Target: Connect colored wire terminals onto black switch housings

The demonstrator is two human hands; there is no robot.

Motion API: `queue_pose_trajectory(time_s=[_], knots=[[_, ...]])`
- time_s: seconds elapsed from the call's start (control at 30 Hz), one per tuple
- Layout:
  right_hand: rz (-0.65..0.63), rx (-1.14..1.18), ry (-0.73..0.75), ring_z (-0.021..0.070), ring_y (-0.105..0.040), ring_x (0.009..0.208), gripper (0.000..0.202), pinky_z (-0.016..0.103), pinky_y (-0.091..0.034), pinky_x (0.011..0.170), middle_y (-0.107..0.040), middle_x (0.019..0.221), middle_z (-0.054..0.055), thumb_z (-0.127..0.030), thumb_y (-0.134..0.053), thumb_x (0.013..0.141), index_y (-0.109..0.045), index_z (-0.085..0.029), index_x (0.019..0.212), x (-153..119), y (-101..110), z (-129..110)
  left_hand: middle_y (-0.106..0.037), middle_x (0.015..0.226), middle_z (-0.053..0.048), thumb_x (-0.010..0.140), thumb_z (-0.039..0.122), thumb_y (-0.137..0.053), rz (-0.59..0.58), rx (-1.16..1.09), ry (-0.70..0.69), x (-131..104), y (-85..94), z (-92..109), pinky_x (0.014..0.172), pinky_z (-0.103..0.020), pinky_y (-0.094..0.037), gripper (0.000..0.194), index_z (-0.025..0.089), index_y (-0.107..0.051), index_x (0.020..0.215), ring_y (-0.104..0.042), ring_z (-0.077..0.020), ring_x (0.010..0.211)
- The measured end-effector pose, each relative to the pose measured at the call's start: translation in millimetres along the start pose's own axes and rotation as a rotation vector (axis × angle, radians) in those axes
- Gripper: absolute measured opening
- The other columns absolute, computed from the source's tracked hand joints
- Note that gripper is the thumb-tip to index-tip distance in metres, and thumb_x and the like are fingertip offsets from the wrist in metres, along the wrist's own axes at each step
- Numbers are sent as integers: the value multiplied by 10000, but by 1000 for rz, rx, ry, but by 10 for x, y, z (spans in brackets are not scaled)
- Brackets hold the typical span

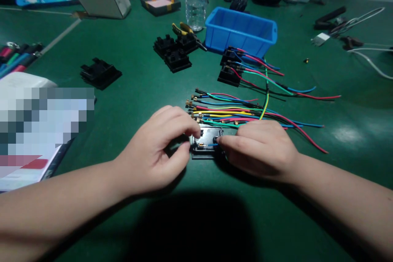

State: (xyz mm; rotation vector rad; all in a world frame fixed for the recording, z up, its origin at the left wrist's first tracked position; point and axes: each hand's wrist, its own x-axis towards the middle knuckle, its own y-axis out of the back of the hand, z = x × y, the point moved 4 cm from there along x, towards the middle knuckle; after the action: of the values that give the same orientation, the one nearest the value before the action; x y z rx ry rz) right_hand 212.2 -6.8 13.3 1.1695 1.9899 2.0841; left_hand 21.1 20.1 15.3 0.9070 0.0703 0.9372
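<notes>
A black plastic housing lies flat on the green table between my hands. My left hand has its thumb and index finger curled against the housing's left side. At the right side, the closed fingers of my right hand pinch a short blue wire, whose metal end lies inside the housing. Just beyond is a bundle of coloured wires with metal terminals at their left ends. Farther back, two black housings have red, blue and green wires attached.
A blue bin stands behind the wired housings, beside a clear bottle. Several black housings and yellow-handled pliers lie left of it. Another housing is farther left, near a phone. White cables are at right.
</notes>
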Motion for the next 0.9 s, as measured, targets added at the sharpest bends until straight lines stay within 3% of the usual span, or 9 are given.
queue_pose_trajectory(time_s=[0.17, 0.7, 0.9], knots=[[-6, -18, -8, 108, -402, 534, 177, 292, -261, 545, -509, 580, -42, -206, -480, 976, -650, -168, 947, -10, -9, 8, -625, 853, -26, 823, 103, -471, 13, 34, -7, -22, 21, 13, 772, -349, -452, 198, 213, -633, 854, -588, -183, 816], [11, 0, -4, 107, -439, 552, 117, 286, -298, 548, -556, 615, -35, -196, -548, 945, -653, -152, 973, -31, -19, 13, -648, 856, -29, 823, 138, -467, 1, 46, 14, -38, 25, 17, 813, -339, -489, 249, 227, -698, 855, -611, -186, 817], [13, 9, 1, 104, -459, 551, 114, 281, -300, 552, -570, 620, -34, -194, -543, 945, -644, -160, 986, -35, -19, 16, -660, 879, -39, 852, 173, -458, -53, 55, 101, -31, 30, 38, 818, -350, -506, 260, 232, -711, 861, -621, -202, 846]])
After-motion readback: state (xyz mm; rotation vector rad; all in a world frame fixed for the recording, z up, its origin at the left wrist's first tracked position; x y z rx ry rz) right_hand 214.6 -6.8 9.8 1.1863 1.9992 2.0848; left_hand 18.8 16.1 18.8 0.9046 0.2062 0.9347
